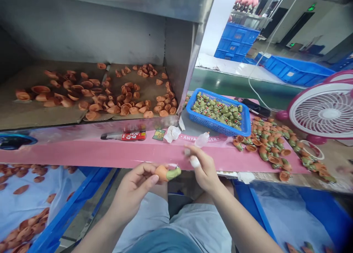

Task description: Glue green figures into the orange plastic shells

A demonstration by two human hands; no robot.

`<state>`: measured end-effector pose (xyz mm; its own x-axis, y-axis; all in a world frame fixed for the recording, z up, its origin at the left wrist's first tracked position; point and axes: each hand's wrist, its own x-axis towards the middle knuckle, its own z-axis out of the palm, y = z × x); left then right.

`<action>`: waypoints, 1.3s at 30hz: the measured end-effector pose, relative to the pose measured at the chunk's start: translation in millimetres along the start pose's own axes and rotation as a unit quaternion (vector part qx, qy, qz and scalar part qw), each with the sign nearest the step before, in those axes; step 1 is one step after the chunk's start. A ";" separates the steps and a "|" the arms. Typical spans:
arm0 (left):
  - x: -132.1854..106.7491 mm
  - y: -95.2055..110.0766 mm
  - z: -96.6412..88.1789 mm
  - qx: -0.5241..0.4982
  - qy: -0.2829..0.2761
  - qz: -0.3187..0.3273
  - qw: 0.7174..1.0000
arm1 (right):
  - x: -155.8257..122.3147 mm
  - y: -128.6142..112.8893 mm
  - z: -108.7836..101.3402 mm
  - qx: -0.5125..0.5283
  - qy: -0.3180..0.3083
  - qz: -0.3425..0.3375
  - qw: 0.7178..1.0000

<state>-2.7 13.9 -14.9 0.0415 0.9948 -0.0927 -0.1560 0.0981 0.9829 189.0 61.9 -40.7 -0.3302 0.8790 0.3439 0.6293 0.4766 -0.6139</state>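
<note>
My left hand pinches a small figure piece, orange at the held end and green at the other, above my lap at the table edge. To its right, my right hand is raised with thumb and index finger apart and nothing visible between them. White covers sit on some of its fingertips, slightly blurred. Just beyond it, a small translucent bottle lies on the pink mat beside a crumpled tissue. Similar orange-and-green pieces are heaped on the right.
A blue basket holds many small green pieces. Orange hollow parts lie inside the metal booth. A red-labelled tool lies along its front. A fan stands right. Blue crates flank my legs.
</note>
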 end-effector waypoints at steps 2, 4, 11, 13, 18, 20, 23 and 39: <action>-2.4 3.2 -5.5 -0.023 0.057 0.013 0.998 | 26.4 7.5 20.0 -0.080 0.014 0.025 0.996; -5.1 7.6 -7.1 -0.036 0.091 0.021 0.995 | 48.3 11.6 38.8 -0.119 0.012 0.041 0.992; -10.4 15.0 -11.0 -0.077 0.109 0.063 0.989 | 60.6 13.2 60.2 -0.205 -0.069 0.039 0.976; -10.9 14.4 -12.8 -0.097 0.105 0.071 0.987 | 53.7 11.3 55.4 -0.213 -0.091 0.026 0.973; -10.8 12.9 -14.0 -0.111 0.109 0.100 0.983 | 32.3 7.3 46.4 -0.206 -0.112 0.013 0.972; -10.6 12.2 -13.9 -0.118 0.108 0.115 0.980 | 23.4 7.8 45.8 -0.189 -0.113 0.009 0.975; -10.4 11.5 -13.5 -0.130 0.097 0.128 0.978 | 10.6 6.1 44.0 -0.150 -0.108 0.002 0.983; -15.9 15.0 -3.3 0.074 0.117 0.143 0.980 | -3.8 -82.8 -3.0 0.040 0.129 -0.142 0.981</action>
<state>-8.9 -0.4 0.7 -0.2121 0.9619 0.1722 0.0175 -0.1725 0.9849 140.3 19.0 10.9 -0.2887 0.6823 0.6717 0.4760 0.7110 -0.5176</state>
